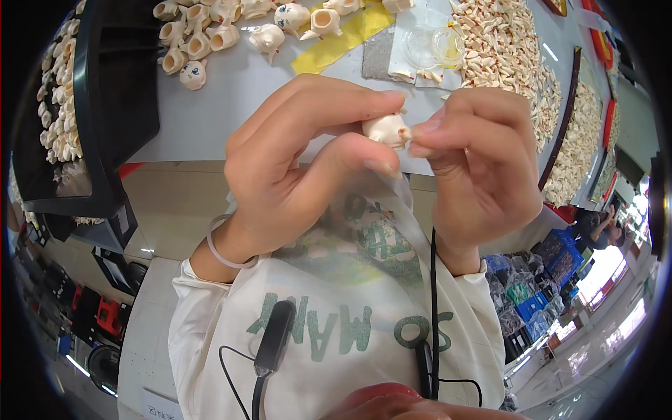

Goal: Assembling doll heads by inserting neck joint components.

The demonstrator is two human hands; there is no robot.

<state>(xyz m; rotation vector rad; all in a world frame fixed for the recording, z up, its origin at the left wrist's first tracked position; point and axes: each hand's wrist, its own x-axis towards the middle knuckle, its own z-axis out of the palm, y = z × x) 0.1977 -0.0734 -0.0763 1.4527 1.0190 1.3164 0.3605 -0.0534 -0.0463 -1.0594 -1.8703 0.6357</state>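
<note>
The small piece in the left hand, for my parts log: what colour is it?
The small piece is cream-coloured, best seen in the head view.

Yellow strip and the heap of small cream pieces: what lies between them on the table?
In the head view, a grey patch, a pale sheet and a clear round dish lie between the yellow strip and the heap.
</note>
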